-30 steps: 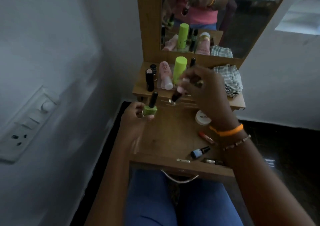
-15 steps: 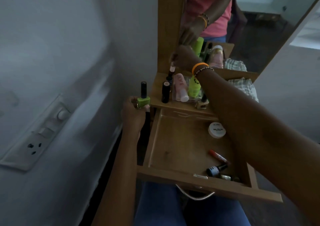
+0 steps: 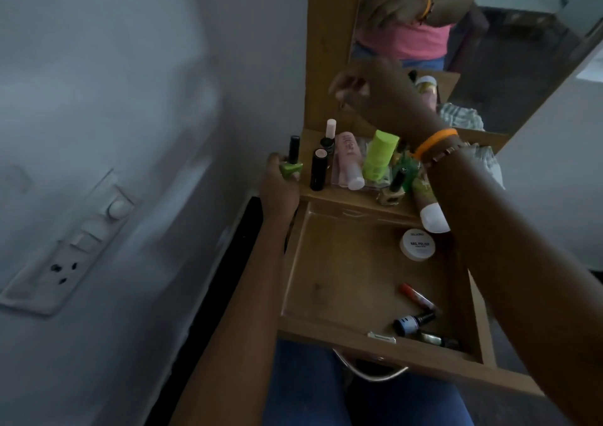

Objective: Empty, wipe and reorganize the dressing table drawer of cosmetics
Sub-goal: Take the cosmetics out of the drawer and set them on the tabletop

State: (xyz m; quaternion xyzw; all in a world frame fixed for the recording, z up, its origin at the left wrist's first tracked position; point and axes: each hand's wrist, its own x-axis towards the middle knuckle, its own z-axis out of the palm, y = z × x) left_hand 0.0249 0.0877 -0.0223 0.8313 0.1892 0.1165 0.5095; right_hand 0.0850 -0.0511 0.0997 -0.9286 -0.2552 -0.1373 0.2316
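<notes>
The wooden drawer (image 3: pixel 329 324) is standing pulled out over the person's blue-clad lap, its metal handle (image 3: pixel 368 372) hanging at the front. Lying near its front right corner are a blue nail polish bottle (image 3: pixel 412 323), a red-capped tube (image 3: pixel 417 295) and a small metal clip (image 3: pixel 381 337); a white round jar (image 3: pixel 417 244) is sitting further back on the right. The left hand (image 3: pixel 280 182) is gripping a green nail polish bottle (image 3: pixel 291 163) at the left edge of the bench (image 3: pixel 346 197). On the bench a black lipstick (image 3: pixel 318 169), a pink bottle (image 3: pixel 349 159) and a lime green bottle (image 3: pixel 378 155) are crowding together. The right hand (image 3: pixel 368 89) is hovering above them with loosely curled fingers, holding nothing. Behind, a mirror (image 3: pixel 509 66) is rising beside a grey wall carrying a switchboard (image 3: pixel 68 246)
</notes>
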